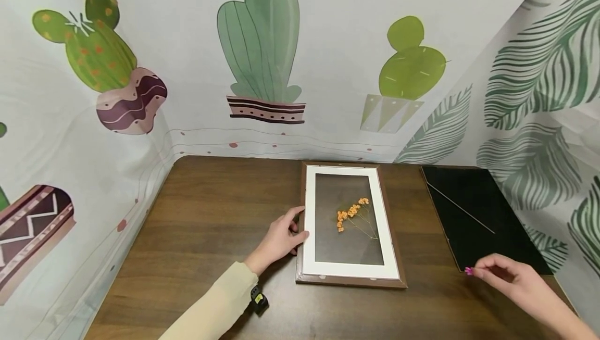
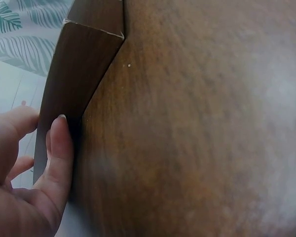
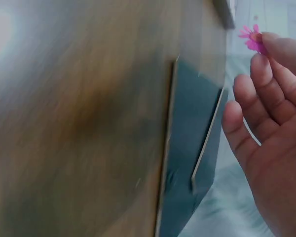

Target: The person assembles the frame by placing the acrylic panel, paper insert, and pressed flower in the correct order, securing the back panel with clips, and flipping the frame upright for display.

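A brown picture frame (image 1: 396, 256) with a white mat (image 1: 344, 268) lies on the table. Inside the mat's dark window is a sprig of small orange dried flowers (image 1: 352, 211). At the frame's left side my left hand (image 1: 279, 236) holds the edge, with fingertips against its side wall in the left wrist view. My right hand (image 1: 508, 277) pinches a small pink flower (image 3: 255, 39) between thumb and index finger; the other fingers are loosely bent. In the head view this hand is over the near edge of a black backing board (image 1: 473, 199) at the right.
The backing board's thin stand leg lies diagonally across it. Brown wooden table (image 1: 211, 199) extends left of the frame and between frame and board. A cloth (image 1: 337, 64) printed with cacti and leaves hangs behind and at both sides.
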`<state>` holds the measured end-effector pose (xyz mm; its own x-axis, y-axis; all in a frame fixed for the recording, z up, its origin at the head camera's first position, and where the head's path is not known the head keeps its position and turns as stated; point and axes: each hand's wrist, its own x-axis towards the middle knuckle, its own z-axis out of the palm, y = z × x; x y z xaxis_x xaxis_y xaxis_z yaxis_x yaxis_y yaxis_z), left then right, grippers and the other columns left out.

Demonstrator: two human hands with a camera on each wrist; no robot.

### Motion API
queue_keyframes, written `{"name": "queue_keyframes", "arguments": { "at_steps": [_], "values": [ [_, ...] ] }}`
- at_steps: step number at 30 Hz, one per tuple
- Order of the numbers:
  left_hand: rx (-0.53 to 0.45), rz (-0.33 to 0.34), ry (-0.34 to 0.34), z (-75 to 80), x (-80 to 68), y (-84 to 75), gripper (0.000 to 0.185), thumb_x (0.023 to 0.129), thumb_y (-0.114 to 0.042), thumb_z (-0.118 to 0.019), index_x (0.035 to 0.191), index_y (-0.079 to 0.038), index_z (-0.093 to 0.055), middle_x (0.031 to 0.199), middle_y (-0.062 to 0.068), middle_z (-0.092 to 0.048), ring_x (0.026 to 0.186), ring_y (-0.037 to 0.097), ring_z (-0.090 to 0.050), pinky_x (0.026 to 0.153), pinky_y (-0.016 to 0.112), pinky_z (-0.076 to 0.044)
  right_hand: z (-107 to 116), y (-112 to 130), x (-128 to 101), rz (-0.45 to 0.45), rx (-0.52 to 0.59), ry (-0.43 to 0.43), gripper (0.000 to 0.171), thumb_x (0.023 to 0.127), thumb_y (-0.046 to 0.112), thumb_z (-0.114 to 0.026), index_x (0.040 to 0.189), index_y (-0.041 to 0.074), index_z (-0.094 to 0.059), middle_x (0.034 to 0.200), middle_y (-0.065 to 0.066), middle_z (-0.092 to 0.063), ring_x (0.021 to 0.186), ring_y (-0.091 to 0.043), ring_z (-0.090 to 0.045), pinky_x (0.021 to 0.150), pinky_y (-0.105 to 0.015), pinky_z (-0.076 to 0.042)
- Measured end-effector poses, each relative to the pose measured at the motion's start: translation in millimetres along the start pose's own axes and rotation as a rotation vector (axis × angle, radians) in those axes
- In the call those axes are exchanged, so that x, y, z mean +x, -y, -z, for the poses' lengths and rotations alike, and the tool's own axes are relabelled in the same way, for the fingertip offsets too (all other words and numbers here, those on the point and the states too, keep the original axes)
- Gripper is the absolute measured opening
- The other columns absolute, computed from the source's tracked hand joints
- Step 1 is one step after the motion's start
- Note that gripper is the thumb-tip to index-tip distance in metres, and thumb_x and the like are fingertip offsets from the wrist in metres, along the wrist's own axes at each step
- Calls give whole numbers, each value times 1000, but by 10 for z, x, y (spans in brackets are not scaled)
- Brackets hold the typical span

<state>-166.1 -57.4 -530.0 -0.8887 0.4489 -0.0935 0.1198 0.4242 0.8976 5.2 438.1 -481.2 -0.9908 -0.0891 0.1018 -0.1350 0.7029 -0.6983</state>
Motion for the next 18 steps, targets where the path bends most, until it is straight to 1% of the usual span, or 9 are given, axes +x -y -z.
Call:
{"name": "queue_keyframes", "arguments": {
  "at_steps": [4,6,9,11,14,18],
  "values": [
    [0,-2,1,-5,5,2,64,98,-12,-72,156,-12,-44,98,13,-52,54,12,-59,49,30,-60,-107,200,181,26,47,-14,18,94,-3,-72,97,15,-70,86,-2,-70,77,-10,-63,62,-19,-49],
    [2,-6,1,-9,11,3,65,98,-12,-72,156,-12,-44,98,13,-52,54,12,-59,49,30,-60,-186,271,262,32,67,-26,19,95,-3,-72,97,16,-70,85,-3,-69,75,-13,-62,60,-22,-49],
    [6,-15,4,-17,23,6,65,98,-12,-73,156,-12,-44,98,14,-52,54,11,-60,49,30,-60,-307,354,368,52,70,-43,21,93,-2,-74,96,18,-70,84,-2,-68,70,-12,-59,56,-25,-46],
    [9,-18,3,-18,28,5,66,98,-12,-72,156,-12,-43,99,14,-53,54,11,-60,49,30,-60,-392,403,442,78,63,-51,24,92,-2,-76,96,21,-70,83,1,-67,68,-10,-57,54,-24,-44],
    [11,-21,1,-17,29,10,66,97,-11,-73,156,-11,-43,98,14,-53,54,11,-60,49,29,-60,-528,469,571,152,59,-52,30,90,-6,-76,95,23,-70,83,5,-65,69,-7,-55,54,-23,-44],
    [15,-13,-6,-7,13,9,65,97,-11,-72,156,-11,-44,98,13,-52,53,12,-59,49,29,-60,-738,538,768,292,28,-41,36,85,-8,-79,93,25,-69,83,13,-61,72,-3,-55,57,-19,-46]
  ]
}}
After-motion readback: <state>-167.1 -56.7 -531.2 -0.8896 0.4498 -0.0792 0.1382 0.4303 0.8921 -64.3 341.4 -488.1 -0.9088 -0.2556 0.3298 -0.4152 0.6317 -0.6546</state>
